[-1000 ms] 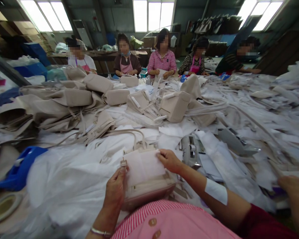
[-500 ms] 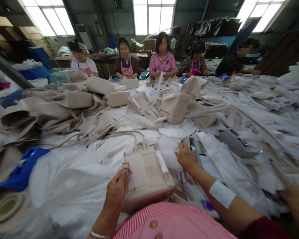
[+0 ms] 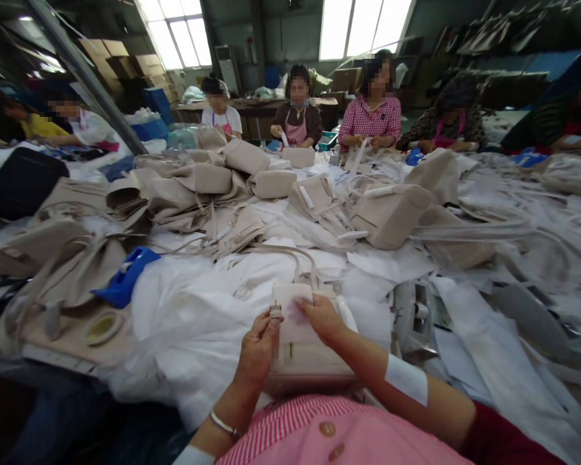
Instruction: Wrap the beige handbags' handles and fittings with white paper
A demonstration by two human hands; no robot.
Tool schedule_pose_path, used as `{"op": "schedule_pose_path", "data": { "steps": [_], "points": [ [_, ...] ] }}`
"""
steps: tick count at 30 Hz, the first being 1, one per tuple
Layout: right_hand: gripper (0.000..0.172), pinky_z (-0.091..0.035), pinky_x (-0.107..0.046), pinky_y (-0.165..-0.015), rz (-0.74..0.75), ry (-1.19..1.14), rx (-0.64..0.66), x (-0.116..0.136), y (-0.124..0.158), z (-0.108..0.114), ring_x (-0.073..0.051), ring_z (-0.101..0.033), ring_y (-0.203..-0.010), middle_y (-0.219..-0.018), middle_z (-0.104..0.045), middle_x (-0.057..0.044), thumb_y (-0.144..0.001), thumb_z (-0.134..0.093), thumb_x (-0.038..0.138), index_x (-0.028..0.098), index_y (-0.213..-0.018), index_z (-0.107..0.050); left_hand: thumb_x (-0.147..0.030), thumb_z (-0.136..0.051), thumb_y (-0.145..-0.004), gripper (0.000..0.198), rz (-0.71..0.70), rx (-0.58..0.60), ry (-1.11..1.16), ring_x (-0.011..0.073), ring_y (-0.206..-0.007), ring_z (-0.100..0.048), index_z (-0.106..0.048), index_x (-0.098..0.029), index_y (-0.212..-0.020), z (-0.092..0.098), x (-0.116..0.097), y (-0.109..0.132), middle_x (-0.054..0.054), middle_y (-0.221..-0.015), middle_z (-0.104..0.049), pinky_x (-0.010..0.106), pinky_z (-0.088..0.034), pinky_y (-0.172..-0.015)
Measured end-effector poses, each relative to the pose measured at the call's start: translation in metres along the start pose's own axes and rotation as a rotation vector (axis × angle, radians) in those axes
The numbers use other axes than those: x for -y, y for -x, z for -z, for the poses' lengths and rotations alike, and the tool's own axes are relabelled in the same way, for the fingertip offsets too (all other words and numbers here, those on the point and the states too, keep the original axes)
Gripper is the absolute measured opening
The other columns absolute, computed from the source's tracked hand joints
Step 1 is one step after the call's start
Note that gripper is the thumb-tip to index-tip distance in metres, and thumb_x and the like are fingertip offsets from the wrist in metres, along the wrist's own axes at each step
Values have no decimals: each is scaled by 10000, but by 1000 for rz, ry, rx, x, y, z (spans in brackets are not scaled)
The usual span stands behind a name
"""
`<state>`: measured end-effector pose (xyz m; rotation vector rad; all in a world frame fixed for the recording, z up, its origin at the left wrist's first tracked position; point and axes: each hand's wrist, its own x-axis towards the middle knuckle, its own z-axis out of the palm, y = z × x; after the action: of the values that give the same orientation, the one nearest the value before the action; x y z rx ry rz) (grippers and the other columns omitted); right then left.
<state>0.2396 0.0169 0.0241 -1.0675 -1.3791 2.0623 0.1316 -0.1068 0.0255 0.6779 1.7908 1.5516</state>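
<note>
A beige handbag [image 3: 314, 361] lies before me against my apron, its thin handle [image 3: 314, 265] pointing away. My left hand [image 3: 256, 352] is closed at the bag's left side, pinching a strap end with a metal buckle [image 3: 275, 311]. Over the bag's upper left part lies a thin white sheet [image 3: 290, 329]. At that sheet's right edge, my right hand [image 3: 324, 320] has its fingers pressed together on it; the fingertips are slightly blurred. A white patch [image 3: 407, 379] is stuck on my right forearm.
A grey tape dispenser [image 3: 414, 316] stands to the right, a blue dispenser [image 3: 126, 276] to the left beside a tape roll [image 3: 101, 327]. Beige bags [image 3: 193, 177] are heaped farther back, with white wrapping [image 3: 174, 323] at left. Several co-workers sit across the table.
My right hand has moved left from beside the grey tape dispenser to the white sheet on the bag. My left hand keeps hold of the buckled strap. The view has turned left.
</note>
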Motion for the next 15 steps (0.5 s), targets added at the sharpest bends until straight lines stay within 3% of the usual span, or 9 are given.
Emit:
{"op": "schedule_pose_path", "data": {
  "steps": [6, 15],
  "points": [
    [337, -430, -288, -584, -60, 35, 71, -10, 3, -7, -157, -539, -591, -661, -651, -28, -677, -698, 459, 146, -800, -687, -424, -609, -859, 316, -147, 108, -73, 235, -1321, -443, -726, -239, -1087, 4, 4, -4, 74, -1386, -504, 341, -331, -1125],
    [396, -418, -273, -619, -35, -104, 178, 5, 14, -19, -146, -540, -611, -711, -673, -25, -695, -726, 481, 137, -890, -705, -275, -601, -838, 293, -263, 101, -193, 259, -1309, -453, -705, -222, -1107, 5, -8, -17, 98, -1360, -515, 422, -321, -1135]
  ]
}}
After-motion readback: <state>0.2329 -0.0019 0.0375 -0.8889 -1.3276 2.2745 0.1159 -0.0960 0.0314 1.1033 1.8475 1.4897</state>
